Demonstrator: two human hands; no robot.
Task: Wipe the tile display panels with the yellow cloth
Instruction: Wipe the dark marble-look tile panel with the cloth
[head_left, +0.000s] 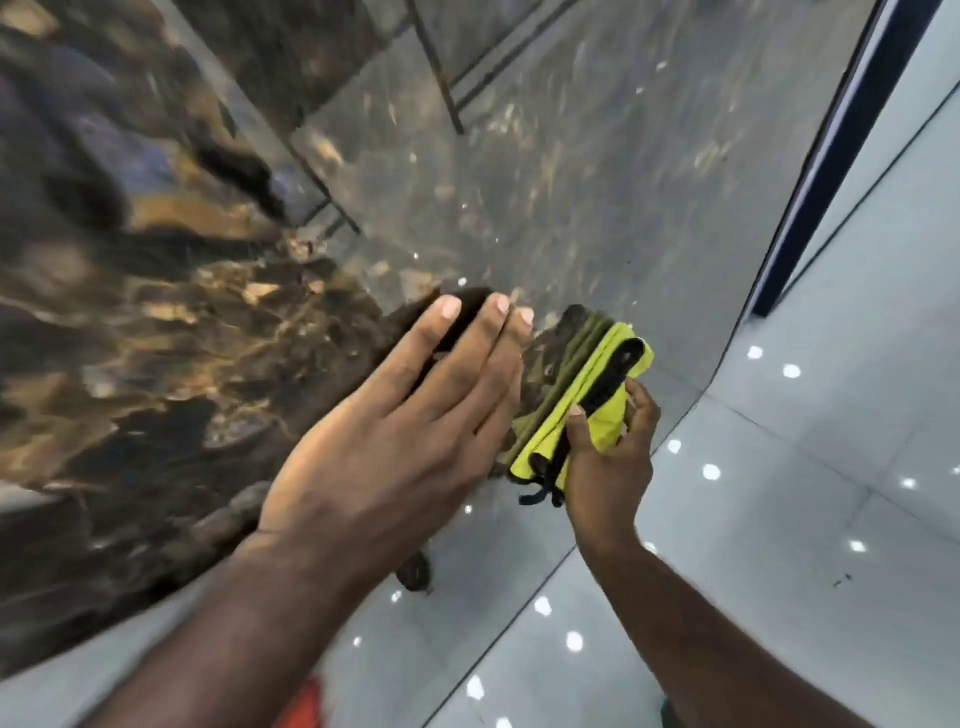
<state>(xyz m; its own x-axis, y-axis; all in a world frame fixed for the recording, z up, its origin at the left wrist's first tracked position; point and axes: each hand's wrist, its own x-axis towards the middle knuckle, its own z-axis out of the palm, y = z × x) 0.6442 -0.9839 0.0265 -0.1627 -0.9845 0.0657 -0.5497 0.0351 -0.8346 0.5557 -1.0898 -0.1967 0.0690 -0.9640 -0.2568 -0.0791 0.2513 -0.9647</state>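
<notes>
Yellow cloth (605, 423): where is it placed? (desk)

It is pressed, folded, against the lower part of the glossy grey panel (519, 182), to the right of the dark marbled panel (156, 338). Its reflection is seen in the tile beside it. (caption writer)

How are the hands described? (desk)

The cloth is gripped by the right hand (608, 478), with thumb and fingers curled round its near edge and black trim. The left hand (405, 431) is laid flat, fingers straight and close together, on the panel face near the join, just left of the cloth; nothing is held in it. (caption writer)

How far along is the wiping judged to be? (desk)

It is judged to be in progress, since cloth and tile are in contact. No dust line or wet streak can be made out through the blur, so the share already cleaned cannot be told. The upper grey surface, the marbled panel and further panels at far left are taken as possibly still to be done. The shiny white floor (779, 519) at near right is not part of the job. (caption writer)
</notes>
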